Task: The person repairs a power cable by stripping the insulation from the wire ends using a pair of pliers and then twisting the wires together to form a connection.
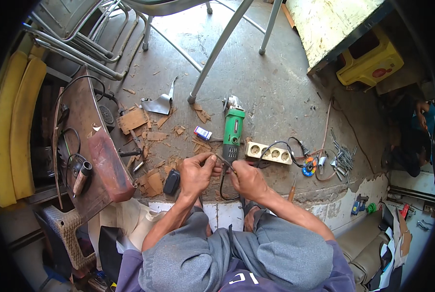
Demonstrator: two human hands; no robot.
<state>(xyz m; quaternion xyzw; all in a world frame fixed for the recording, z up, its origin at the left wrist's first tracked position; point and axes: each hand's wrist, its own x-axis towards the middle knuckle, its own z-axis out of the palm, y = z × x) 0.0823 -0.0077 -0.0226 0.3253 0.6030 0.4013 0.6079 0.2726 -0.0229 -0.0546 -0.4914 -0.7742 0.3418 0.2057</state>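
Both my hands are closed close together above the floor, just nearer than a green angle grinder point(234, 127). A thin dark cord point(224, 160) stretches between them. My left hand point(197, 174) pinches one end between thumb and fingers. Curled around the other part is my right hand point(249, 179), whose fingertips are mostly hidden. A black cord loop point(221, 187) hangs below; whether it joins the held piece cannot be made out. The grinder lies with its metal head pointing away from me. Right of it sits a cream power strip point(269, 153) with a black cable across it.
Cardboard scraps point(151, 182), a small blue-white box point(203, 133) and a black case point(171, 182) lie left. Rightward are a colourful disc point(309, 167), a screwdriver point(292, 190) and metal rods point(344, 163). Metal chair legs point(217, 53) stand ahead. Another person point(417, 129) is at far right.
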